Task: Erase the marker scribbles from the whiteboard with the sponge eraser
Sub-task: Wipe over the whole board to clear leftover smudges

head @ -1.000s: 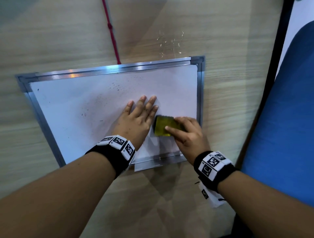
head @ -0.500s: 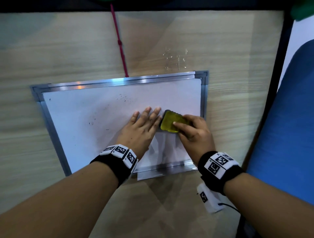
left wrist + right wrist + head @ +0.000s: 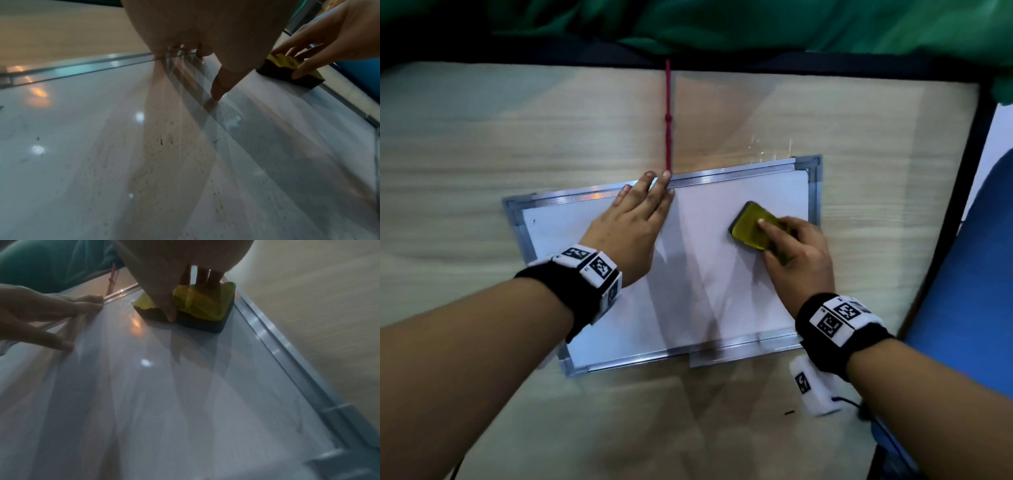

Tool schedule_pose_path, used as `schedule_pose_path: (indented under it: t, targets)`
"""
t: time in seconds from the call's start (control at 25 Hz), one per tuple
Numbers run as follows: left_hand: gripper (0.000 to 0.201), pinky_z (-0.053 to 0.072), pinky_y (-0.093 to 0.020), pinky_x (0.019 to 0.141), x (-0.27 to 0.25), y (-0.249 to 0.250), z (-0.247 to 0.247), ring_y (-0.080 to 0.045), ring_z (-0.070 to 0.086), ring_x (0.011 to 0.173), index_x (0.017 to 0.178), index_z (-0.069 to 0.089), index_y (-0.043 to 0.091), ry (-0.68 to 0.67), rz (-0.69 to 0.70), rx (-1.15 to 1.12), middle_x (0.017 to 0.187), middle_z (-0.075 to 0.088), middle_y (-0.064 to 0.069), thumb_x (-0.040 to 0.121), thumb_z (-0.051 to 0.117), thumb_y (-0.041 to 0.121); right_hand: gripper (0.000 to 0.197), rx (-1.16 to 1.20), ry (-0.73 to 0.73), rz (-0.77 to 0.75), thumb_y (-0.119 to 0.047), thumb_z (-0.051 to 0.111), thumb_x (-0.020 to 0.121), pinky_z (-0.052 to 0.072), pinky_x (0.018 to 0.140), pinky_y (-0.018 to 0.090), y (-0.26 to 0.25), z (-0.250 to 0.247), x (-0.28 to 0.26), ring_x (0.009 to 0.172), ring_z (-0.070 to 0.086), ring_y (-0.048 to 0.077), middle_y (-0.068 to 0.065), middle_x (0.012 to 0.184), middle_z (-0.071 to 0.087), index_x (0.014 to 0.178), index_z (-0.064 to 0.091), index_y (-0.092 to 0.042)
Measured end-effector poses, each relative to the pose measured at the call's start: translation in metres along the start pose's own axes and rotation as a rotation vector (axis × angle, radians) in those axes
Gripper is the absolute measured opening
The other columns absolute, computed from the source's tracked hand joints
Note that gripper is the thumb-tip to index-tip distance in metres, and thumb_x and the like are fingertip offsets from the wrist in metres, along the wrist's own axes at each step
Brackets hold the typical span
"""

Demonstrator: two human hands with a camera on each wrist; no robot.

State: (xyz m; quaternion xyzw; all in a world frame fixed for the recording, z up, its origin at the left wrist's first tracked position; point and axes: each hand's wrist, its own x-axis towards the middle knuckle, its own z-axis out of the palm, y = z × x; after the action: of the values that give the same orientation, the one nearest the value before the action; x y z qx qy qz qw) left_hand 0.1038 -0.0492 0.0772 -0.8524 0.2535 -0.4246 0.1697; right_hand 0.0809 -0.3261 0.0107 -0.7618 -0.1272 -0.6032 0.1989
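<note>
A metal-framed whiteboard (image 3: 709, 274) lies flat on the wooden table. Its surface is mostly white, with faint dark specks (image 3: 161, 142) and a small mark (image 3: 534, 221) near its left edge. My right hand (image 3: 796, 253) grips the yellow-topped, dark-based sponge eraser (image 3: 751, 229) on the board's upper right part; thumb and fingers clamp its sides (image 3: 197, 308). My left hand (image 3: 631, 222) lies flat on the board with straight fingers reaching its top frame, thumb tip (image 3: 216, 95) on the surface.
A red cord (image 3: 668, 113) runs from the board's top edge to the table's far edge. Green cloth (image 3: 722, 24) hangs beyond that edge. A blue chair (image 3: 969, 274) stands to the right, past the table's black rim. A tray strip (image 3: 743, 353) lines the board's near frame.
My left hand has slid up from the board's middle to its top frame. The eraser and right hand moved up and right, away from the left hand. The head view tilted upward.
</note>
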Motion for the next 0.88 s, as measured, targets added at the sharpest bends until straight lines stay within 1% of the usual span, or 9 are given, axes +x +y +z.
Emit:
schedule_pose_path:
  t: [0.04,0.16,0.36,0.44,0.52,0.6,0.68,0.8,0.88]
  targets:
    - [0.092,0.013,-0.045,0.118,0.0,-0.001,-0.001,-0.032,0.004,0.146,0.15,0.013,0.005,-0.017,0.005,0.003,0.159,0.004,-0.014,0.076,0.067,0.021,0.05,0.006,0.011,0.019,0.0,0.073,0.071,0.04,0.096,0.032,-0.002,0.001,0.005,0.106,0.054,0.036,0.015,0.116,0.061,0.117,0.069,-0.02]
    - [0.114,0.009,-0.044,0.119,0.001,-0.002,-0.004,-0.032,-0.006,0.146,0.151,0.001,0.006,-0.101,0.023,0.076,0.159,-0.01,-0.012,0.072,0.074,0.043,0.05,0.008,0.039,0.025,-0.002,0.071,0.074,0.041,0.094,0.033,-0.006,0.008,0.009,0.106,0.053,0.037,0.015,0.119,0.059,0.119,0.068,-0.023]
    - [0.121,0.006,-0.045,0.117,0.002,-0.003,-0.002,-0.033,-0.007,0.146,0.15,-0.003,0.006,-0.104,0.072,0.162,0.158,-0.013,-0.013,0.068,0.077,0.046,0.04,-0.095,-0.229,-0.427,-0.007,0.064,0.08,0.048,0.083,0.047,-0.007,0.027,-0.048,0.098,0.053,0.038,0.019,0.118,0.06,0.115,0.071,-0.024]
    - [0.122,0.007,-0.045,0.118,0.002,-0.006,-0.003,-0.033,-0.008,0.146,0.15,-0.003,0.006,-0.114,0.083,0.159,0.158,-0.013,-0.012,0.067,0.078,0.045,0.041,-0.087,-0.169,-0.358,-0.008,0.067,0.08,0.049,0.082,0.046,-0.007,0.024,-0.036,0.096,0.053,0.038,0.021,0.116,0.06,0.118,0.07,-0.022]
    - [0.122,0.006,-0.045,0.119,0.002,-0.006,-0.004,-0.033,-0.01,0.146,0.15,-0.005,0.006,-0.127,0.084,0.155,0.158,-0.014,-0.012,0.068,0.078,0.045,0.047,-0.059,0.005,-0.142,-0.006,0.07,0.077,0.047,0.086,0.044,-0.006,0.018,-0.007,0.098,0.052,0.041,0.023,0.117,0.057,0.121,0.067,-0.021]
    - [0.12,0.005,-0.045,0.119,0.003,-0.005,-0.005,-0.033,-0.011,0.145,0.149,-0.007,0.006,-0.129,0.084,0.155,0.158,-0.016,-0.012,0.071,0.076,0.044,0.049,-0.073,0.086,-0.049,-0.006,0.069,0.075,0.043,0.091,0.04,-0.011,0.019,0.01,0.101,0.048,0.039,0.022,0.12,0.055,0.122,0.067,-0.021]
    - [0.119,0.004,-0.044,0.119,0.002,-0.005,-0.005,-0.033,-0.013,0.145,0.149,-0.009,0.006,-0.139,0.08,0.156,0.157,-0.019,-0.012,0.073,0.074,0.044,0.046,-0.087,0.012,-0.206,-0.009,0.068,0.078,0.044,0.089,0.041,-0.017,0.029,-0.004,0.1,0.049,0.038,0.022,0.12,0.056,0.122,0.067,-0.022]
    - [0.119,0.004,-0.044,0.119,0.003,-0.006,-0.007,-0.032,-0.013,0.145,0.149,-0.01,0.007,-0.161,0.085,0.154,0.157,-0.02,-0.011,0.073,0.073,0.046,0.041,-0.12,-0.26,-0.509,-0.009,0.069,0.079,0.049,0.08,0.045,-0.025,0.041,-0.051,0.094,0.052,0.036,0.019,0.118,0.06,0.117,0.07,-0.025]
    - [0.119,0.004,-0.044,0.119,0.004,-0.006,-0.007,-0.032,-0.013,0.145,0.149,-0.01,0.007,-0.167,0.086,0.157,0.157,-0.02,-0.011,0.073,0.073,0.046,0.041,-0.129,-0.277,-0.503,-0.009,0.072,0.078,0.05,0.078,0.045,-0.026,0.038,-0.048,0.092,0.053,0.036,0.019,0.116,0.061,0.117,0.07,-0.024]
